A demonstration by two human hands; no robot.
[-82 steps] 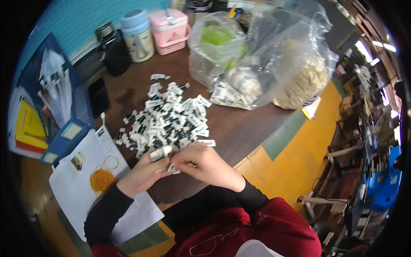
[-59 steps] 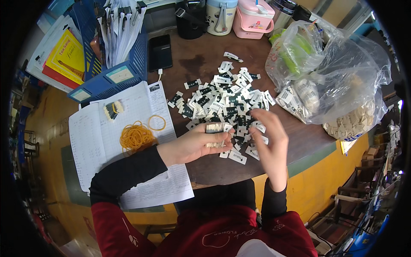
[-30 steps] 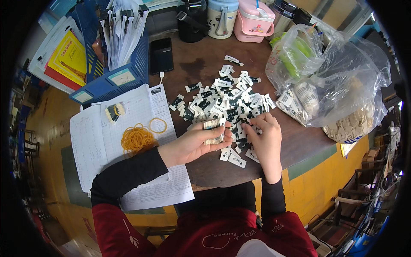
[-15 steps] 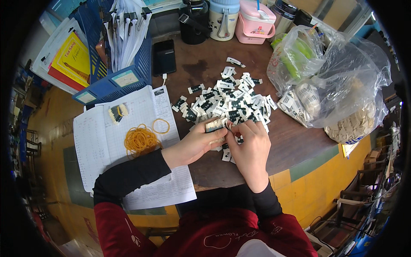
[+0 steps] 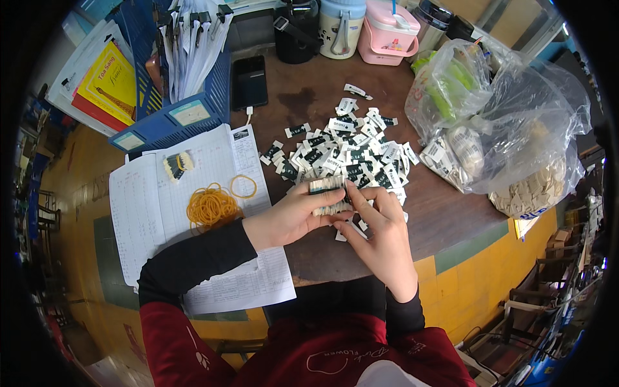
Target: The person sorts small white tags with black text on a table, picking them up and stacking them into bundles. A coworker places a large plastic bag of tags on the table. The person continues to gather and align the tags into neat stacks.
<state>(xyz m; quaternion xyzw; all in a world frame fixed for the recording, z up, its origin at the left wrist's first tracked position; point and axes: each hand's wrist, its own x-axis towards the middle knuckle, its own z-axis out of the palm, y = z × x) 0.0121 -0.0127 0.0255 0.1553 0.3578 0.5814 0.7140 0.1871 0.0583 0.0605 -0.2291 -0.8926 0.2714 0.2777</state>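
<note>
On the brown table [image 5: 445, 219] both hands, left hand [image 5: 290, 218] and right hand [image 5: 380, 226], pinch a small stack of tags [image 5: 327, 195] with fingers closed, while a big pile of loose tags [image 5: 348, 155] waits.

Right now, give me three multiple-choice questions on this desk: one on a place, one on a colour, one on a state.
1. Where do the orange rubber bands lie?
A. on the lined paper sheet
B. in the blue tray
C. on the phone

2. What colour is the lidded box at the far edge?
A. green
B. pink
C. black

3. What does the left hand hold?
A. nothing
B. a pen
C. a stack of tags

Answers: A, the bands rest on the sheet; B, box and lid are pink; C, the fingers close on the stack, and the right hand touches it.
</note>
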